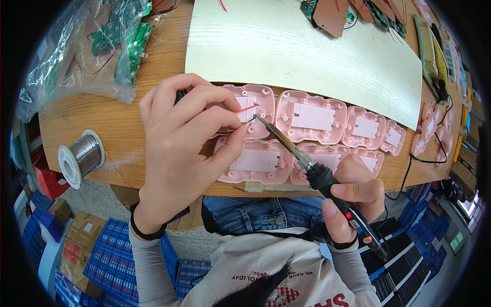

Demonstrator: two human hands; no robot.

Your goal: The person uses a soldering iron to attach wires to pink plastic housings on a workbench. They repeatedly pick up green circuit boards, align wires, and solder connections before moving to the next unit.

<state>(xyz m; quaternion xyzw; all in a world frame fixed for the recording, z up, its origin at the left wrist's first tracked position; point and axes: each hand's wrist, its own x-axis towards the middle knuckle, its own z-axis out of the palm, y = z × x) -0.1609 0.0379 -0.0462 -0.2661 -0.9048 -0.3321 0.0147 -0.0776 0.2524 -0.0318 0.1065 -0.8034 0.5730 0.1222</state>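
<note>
My right hand (360,189) grips a soldering iron (321,176) with a black handle and small red lights. Its tip meets the end of a thin black wire (249,121) at a metal contact in a pink plastic shell (265,97). Thumb and forefinger of my left hand (186,125) pinch that black wire. A red wire (246,109) runs from under the left fingers to another contact of the same shell. Behind the left hand a bit of green circuit board (180,95) shows; the rest is hidden. More pink shells (335,110) lie alongside in two rows.
A solder wire spool (84,157) stands at the table's left. A clear plastic bag (82,82) of green boards lies at the back left. Behind the shells is a pale board (302,56) with brown and green circuit boards (330,18). A black cord (406,176) trails on the right.
</note>
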